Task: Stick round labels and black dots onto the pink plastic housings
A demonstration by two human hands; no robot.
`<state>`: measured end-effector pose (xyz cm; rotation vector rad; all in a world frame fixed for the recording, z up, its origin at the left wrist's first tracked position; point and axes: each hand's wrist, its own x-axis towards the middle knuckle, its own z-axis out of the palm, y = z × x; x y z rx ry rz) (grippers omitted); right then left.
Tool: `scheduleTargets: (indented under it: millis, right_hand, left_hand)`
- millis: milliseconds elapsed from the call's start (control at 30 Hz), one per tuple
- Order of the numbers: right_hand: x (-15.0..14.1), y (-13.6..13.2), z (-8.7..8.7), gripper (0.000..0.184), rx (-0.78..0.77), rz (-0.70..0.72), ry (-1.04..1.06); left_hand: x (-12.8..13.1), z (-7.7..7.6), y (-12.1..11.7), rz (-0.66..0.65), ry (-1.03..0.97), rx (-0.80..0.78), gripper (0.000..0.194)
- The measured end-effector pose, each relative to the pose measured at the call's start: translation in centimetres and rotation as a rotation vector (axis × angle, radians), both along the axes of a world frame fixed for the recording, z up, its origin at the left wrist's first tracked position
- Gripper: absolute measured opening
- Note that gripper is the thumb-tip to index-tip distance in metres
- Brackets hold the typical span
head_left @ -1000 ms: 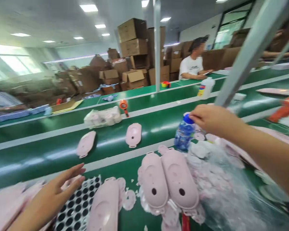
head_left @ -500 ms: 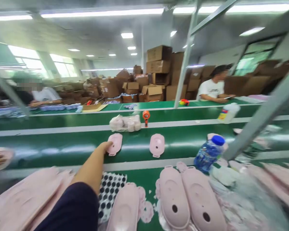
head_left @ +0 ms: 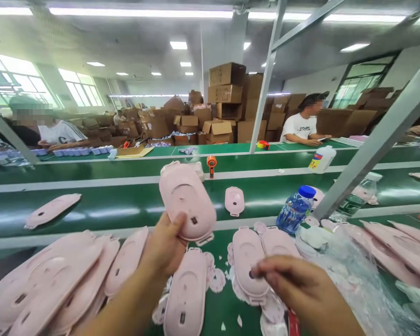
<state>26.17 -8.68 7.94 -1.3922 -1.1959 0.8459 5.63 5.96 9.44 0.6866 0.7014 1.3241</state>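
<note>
My left hand [head_left: 166, 245] grips a pink oval plastic shell [head_left: 187, 200] and holds it up over the green bench, its flat side facing me. My right hand [head_left: 294, 284] is curled with its fingertips on one of two pink shells [head_left: 247, 256] lying side by side in front of me; what it pinches, if anything, is hidden. Another pink shell [head_left: 187, 294] lies below my left hand.
Stacks of pink shells [head_left: 49, 275] lie at the left and right [head_left: 395, 247]. A blue-capped bottle [head_left: 296, 210] stands by a slanted metal post [head_left: 367, 144]. Two pink shells [head_left: 234, 200] lie on the green conveyor [head_left: 126, 205]. Two people sit across it; cardboard boxes [head_left: 227, 93] are piled behind.
My left hand has picked a pink shell off the conveyor and drawn it back toward me. My right hand has come into view and settled on a shell on the bench.
</note>
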Motion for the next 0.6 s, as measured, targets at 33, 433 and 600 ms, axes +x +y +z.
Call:
scheduleTargets:
  millis: [33,433,600]
  right_hand:
    - [-0.5,1.0,1.0,0.014,0.105,0.037,-0.034]
    - [-3.9,3.2,1.6,0.008,0.27,0.048,-0.155]
    - [-4.0,3.2,2.2,0.008,0.285,0.056,-0.166]
  left_hand:
    - [0.8,-0.7,-1.9,0.022,-0.061,0.024,0.048]
    - [4.0,-2.5,-9.0,0.006,-0.29,0.126,0.073]
    - [4.1,-2.0,-9.2,0.018,-0.303,0.151,0.068]
